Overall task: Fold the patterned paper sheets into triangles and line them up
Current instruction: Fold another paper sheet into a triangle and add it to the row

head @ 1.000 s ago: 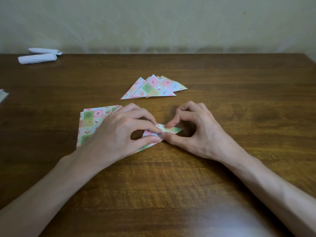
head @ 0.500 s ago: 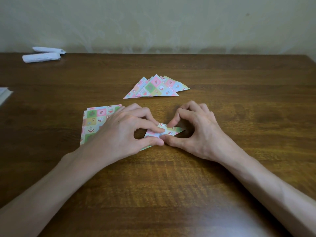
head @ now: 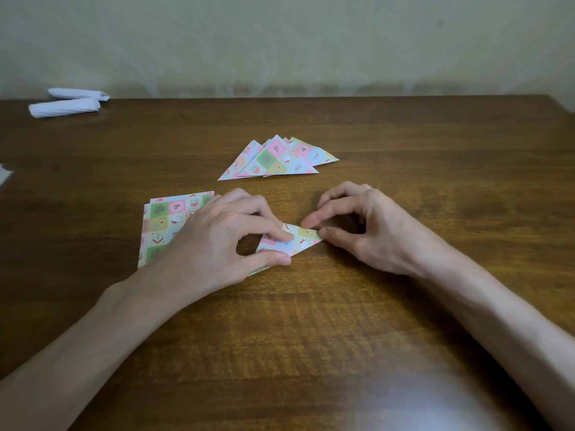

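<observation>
I see my left hand [head: 214,241] gripping the folded triangle [head: 298,244] at mid-table. My right hand [head: 367,231] pinches its right tip. The sheet stack [head: 161,222] lies just beside on the left, and bare wood separates the finished triangles [head: 277,160] behind.

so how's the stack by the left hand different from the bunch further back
The stack of sheets is flat and unfolded; the folded triangles are creased into triangles. The stack of sheets sits nearly squared up; the folded triangles fan out, overlapping. The left hand, holding a half-folded sheet, partly covers the stack of sheets; the folded triangles lie untouched. Both share the same pastel checkered print.
</observation>
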`<state>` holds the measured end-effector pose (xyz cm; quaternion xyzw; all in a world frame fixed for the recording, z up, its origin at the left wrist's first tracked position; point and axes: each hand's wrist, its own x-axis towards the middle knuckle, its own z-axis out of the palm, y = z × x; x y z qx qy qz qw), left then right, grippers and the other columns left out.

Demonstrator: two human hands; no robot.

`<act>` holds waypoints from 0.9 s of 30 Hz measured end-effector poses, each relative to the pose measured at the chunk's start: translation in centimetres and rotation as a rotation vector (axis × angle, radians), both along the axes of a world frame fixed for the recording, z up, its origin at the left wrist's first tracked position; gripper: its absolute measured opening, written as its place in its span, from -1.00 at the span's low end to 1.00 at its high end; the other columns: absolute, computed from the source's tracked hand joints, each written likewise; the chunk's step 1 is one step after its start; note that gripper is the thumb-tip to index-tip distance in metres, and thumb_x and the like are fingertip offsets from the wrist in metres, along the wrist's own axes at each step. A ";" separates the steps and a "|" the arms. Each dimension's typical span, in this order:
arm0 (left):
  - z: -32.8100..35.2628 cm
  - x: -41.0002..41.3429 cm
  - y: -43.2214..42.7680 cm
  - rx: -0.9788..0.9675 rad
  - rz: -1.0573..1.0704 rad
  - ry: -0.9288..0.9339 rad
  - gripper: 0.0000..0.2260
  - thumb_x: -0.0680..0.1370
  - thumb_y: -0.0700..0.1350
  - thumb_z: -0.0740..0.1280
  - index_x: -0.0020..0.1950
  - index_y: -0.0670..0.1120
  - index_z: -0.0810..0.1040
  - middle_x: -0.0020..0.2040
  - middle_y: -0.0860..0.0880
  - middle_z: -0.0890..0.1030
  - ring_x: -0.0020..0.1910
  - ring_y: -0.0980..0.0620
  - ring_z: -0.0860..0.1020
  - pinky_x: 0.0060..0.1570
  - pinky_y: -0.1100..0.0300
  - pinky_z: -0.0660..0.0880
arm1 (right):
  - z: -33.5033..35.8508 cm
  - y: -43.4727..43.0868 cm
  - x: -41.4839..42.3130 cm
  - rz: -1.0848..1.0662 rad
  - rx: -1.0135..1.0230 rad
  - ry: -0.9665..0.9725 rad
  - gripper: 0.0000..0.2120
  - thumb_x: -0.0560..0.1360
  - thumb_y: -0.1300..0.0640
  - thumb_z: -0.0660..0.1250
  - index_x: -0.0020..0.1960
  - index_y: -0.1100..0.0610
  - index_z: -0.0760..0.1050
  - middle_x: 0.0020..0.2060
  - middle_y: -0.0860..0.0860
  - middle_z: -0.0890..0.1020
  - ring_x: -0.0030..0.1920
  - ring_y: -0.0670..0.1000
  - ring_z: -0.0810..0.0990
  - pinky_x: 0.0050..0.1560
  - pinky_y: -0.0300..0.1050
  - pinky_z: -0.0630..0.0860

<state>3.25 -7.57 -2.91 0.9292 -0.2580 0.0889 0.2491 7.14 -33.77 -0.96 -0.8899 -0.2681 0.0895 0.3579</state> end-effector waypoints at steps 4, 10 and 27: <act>0.2 -0.1 0.0 0.022 0.001 0.015 -0.66 0.51 0.34 0.36 0.17 0.22 0.70 0.06 0.27 0.58 0.15 0.13 0.51 0.11 -0.15 0.52 | 0.3 -0.3 0.3 -0.013 0.036 0.036 -0.60 0.54 0.27 0.48 0.21 -0.18 0.67 0.15 -0.19 0.61 0.10 -0.31 0.53 0.09 -0.43 0.33; 1.0 -0.8 -0.4 0.289 -0.104 -0.044 -0.63 0.68 0.21 0.15 0.51 0.36 0.38 0.13 0.17 0.41 0.08 0.11 0.40 0.03 0.10 0.35 | -0.1 -0.3 0.1 -0.008 0.020 0.014 -0.62 0.54 0.22 0.46 0.14 -0.27 0.66 0.16 -0.25 0.58 0.04 -0.29 0.48 0.04 -0.35 0.29; 1.5 -0.7 -0.1 0.343 -0.128 -0.020 -0.65 0.66 0.24 0.08 0.42 0.41 0.43 0.18 0.15 0.44 0.13 0.03 0.49 0.08 -0.15 0.51 | -0.6 0.1 -0.9 -0.019 0.011 -0.119 -0.89 0.46 -0.06 0.45 -0.05 -0.23 0.70 0.10 -0.24 0.56 0.22 -0.17 0.48 0.14 -0.46 0.28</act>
